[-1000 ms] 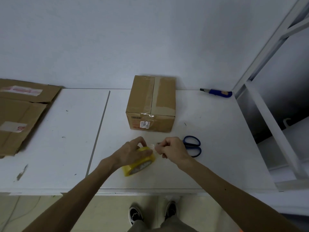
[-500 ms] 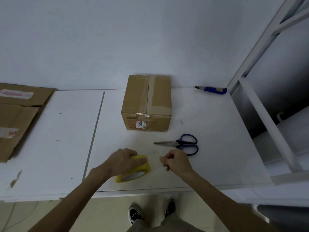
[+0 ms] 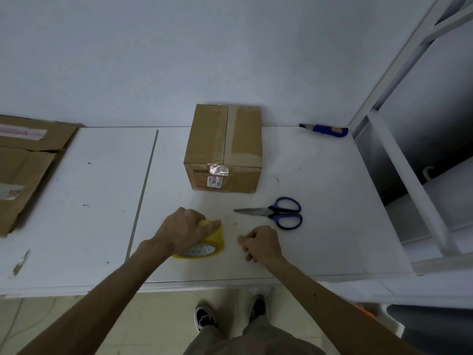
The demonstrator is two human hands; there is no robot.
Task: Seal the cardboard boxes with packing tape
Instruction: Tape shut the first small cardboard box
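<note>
Lying just beyond the right hand's (image 3: pixel 261 243) clenched fingers (whether they pinch tape cannot be told), blue-handled scissors (image 3: pixel 273 213) rest on the white table (image 3: pixel 332 201). The left hand (image 3: pixel 183 230) grasps a yellow tape roll (image 3: pixel 216 239). Past both sets of fingertips stands the brown cardboard box (image 3: pixel 225 149), its top seam taped.

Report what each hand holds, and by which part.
Left hand grips the yellow tape roll from above, across its outer rim. Right hand is curled; whether it pinches a clear tape end cannot be told.
</note>
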